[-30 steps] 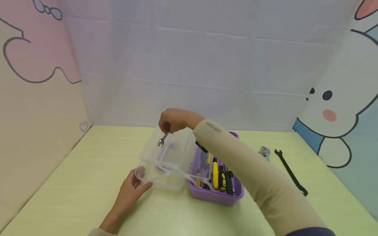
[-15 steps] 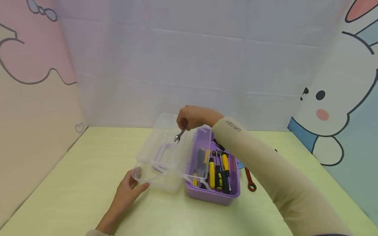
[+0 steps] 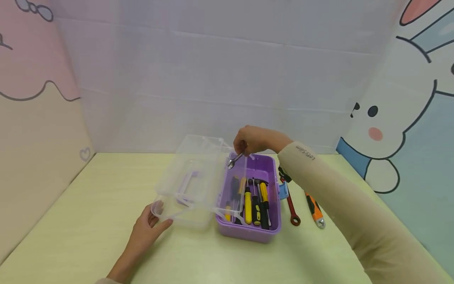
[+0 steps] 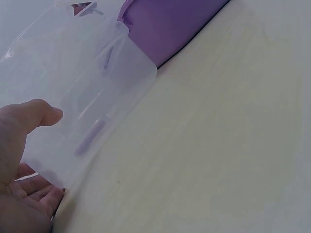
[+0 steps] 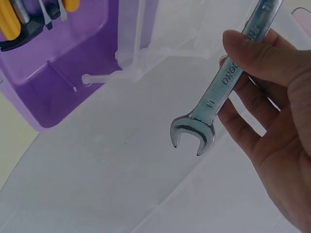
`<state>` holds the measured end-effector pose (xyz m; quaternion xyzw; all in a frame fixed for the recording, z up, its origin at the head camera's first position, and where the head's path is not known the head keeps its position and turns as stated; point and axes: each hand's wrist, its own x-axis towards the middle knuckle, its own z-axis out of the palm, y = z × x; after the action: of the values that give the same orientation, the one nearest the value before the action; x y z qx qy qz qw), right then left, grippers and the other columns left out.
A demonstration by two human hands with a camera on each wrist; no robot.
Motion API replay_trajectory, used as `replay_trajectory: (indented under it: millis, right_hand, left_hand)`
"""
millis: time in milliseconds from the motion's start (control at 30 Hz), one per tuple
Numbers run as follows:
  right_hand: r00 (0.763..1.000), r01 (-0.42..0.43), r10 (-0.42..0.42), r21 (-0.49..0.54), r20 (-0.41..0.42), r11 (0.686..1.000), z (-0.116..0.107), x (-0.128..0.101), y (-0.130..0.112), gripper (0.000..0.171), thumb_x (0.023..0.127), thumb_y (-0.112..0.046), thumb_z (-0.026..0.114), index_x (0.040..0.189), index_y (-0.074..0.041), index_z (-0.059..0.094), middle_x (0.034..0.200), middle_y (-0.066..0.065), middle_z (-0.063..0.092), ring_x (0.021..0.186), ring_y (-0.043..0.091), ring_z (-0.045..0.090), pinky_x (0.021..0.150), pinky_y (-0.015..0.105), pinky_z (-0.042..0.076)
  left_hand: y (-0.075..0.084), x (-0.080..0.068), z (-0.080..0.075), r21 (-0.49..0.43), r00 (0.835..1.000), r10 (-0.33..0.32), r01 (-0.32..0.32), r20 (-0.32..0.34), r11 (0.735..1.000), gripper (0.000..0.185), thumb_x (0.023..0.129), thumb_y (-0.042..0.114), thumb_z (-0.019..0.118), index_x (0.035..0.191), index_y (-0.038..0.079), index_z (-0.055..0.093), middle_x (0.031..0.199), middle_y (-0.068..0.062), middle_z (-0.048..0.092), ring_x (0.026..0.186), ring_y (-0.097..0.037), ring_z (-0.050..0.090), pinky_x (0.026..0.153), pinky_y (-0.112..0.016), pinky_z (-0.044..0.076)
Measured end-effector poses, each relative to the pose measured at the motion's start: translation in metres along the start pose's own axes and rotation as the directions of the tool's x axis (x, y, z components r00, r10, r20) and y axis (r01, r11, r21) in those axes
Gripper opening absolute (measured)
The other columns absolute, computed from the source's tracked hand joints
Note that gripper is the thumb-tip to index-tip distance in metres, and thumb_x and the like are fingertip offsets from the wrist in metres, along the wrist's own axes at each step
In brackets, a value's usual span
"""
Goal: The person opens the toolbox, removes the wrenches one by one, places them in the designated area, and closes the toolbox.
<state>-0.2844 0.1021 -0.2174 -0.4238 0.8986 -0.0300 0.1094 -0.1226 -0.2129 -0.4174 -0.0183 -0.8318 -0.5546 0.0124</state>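
Observation:
My right hand (image 3: 252,140) grips a silver open-end wrench (image 5: 226,80) by its shank, thumb against fingers. The wrench's open end points down, above the back left of the purple toolbox (image 3: 246,235). In the right wrist view the toolbox is at upper left, apart from the wrench. My left hand (image 3: 143,230) holds the outer near corner of the clear lid (image 4: 73,92), thumb on one side and fingers under its edge. The lid is swung out to the left. Inside the toolbox lie a yellow-handled tool (image 3: 248,209), a black-and-yellow screwdriver (image 3: 255,211) and a hammer (image 3: 262,182).
To the toolbox's right lie a red wrench (image 3: 291,209) and an orange-and-black handle (image 3: 314,209). A blue latch (image 3: 283,190) hangs on the toolbox's right wall. My right sleeve (image 3: 340,197) covers part of the table's right side. A white sheet (image 3: 213,86) stands behind.
The right hand has carried the wrench rightward, from over the lid to the toolbox's back left. The left hand stays at the lid's corner. The view has turned slightly right.

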Motion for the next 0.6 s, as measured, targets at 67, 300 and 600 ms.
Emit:
replay_trajectory:
  millis: [67,300,600]
  right_hand:
    - [1.000,-0.005,0.005,0.008,-0.003,1.000,0.001,-0.006,0.004,0.014,0.082,0.003,0.068,0.084,-0.010,0.070,0.084,0.006,0.068,0.079,0.017,0.061,0.075,0.032,0.056]
    - [1.000,-0.012,0.012,0.007,-0.021,1.000,0.004,-0.024,0.019,0.011,0.082,0.001,0.070,0.083,-0.010,0.071,0.081,0.003,0.067,0.076,0.014,0.060,0.072,0.030,0.056]
    - [0.998,-0.054,0.055,0.019,-0.035,0.998,0.009,-0.046,0.033,0.013,0.081,0.003,0.069,0.084,-0.010,0.071,0.084,0.003,0.068,0.078,0.014,0.061,0.072,0.032,0.056]
  left_hand:
    - [0.001,0.000,0.000,-0.002,1.000,-0.004,0.004,-0.004,1.000,0.070,0.090,0.019,0.067,0.142,-0.006,0.027,0.145,-0.032,0.035,0.132,-0.045,0.040,0.105,-0.041,0.042]
    - [0.002,-0.001,-0.001,-0.015,1.000,-0.017,0.017,0.001,1.000,0.070,0.090,0.017,0.066,0.142,-0.006,0.027,0.145,-0.032,0.035,0.133,-0.044,0.039,0.105,-0.039,0.042]
    - [0.002,-0.001,0.000,0.003,1.000,-0.007,0.008,-0.009,1.000,0.070,0.089,0.017,0.067,0.142,-0.007,0.027,0.143,-0.033,0.036,0.131,-0.046,0.040,0.105,-0.041,0.042]
